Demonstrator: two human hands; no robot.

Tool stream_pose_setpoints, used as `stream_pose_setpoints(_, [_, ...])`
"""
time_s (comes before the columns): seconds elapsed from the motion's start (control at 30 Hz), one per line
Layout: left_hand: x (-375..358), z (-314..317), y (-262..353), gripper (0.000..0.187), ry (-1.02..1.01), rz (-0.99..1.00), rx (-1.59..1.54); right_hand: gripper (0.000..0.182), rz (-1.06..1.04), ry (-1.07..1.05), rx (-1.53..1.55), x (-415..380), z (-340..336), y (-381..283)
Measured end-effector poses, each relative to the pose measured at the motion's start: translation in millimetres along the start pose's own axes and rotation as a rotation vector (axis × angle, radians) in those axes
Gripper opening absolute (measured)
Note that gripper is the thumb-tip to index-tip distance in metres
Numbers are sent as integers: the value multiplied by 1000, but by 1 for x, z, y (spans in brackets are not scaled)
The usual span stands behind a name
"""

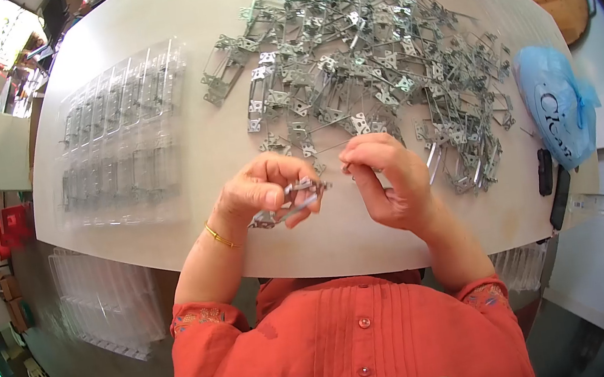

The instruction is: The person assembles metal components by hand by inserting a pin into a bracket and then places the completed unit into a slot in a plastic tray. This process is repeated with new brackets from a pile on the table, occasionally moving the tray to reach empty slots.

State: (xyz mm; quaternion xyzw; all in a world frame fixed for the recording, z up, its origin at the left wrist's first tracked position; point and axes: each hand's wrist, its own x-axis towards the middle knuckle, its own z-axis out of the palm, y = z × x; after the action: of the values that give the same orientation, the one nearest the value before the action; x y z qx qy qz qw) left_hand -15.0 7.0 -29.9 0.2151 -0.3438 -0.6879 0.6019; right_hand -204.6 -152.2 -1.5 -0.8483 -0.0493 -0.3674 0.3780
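Note:
My left hand [264, 190] is closed around a small metal bracket fitting [301, 191] with plates and a long bar, held above the table's near edge. To its right, my right hand [384, 177] is pinched, thumb against forefinger, close to the fitting's end. Whatever lies between those fingertips is too small to make out. Beyond both hands spreads a large heap of similar metal fittings [332, 70], with punched plates and thin rods tangled together.
On the left of the table [208, 231] lies a clear plastic tray [120, 136] with moulded compartments. At the right are a blue plastic bag [556, 105], dark tools [559, 196] and a clear bottle [594, 205]. More clear trays [107, 298] stand below the table at left.

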Motion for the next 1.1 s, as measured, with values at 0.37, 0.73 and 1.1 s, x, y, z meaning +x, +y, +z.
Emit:
stream_pose_setpoints(0.37, [9, 9, 5, 65, 302, -1, 218, 23, 190, -11, 114, 1, 2, -14])
stream_pose_setpoints(0.73, [10, 15, 9, 38, 280, -30, 581, 3, 818, -135, 510, 10, -5, -36])
stream_pose_setpoints(1.1, [11, 13, 8, 36, 379, -37, 530, 5, 435, 44, 358, 9, -6, -13])
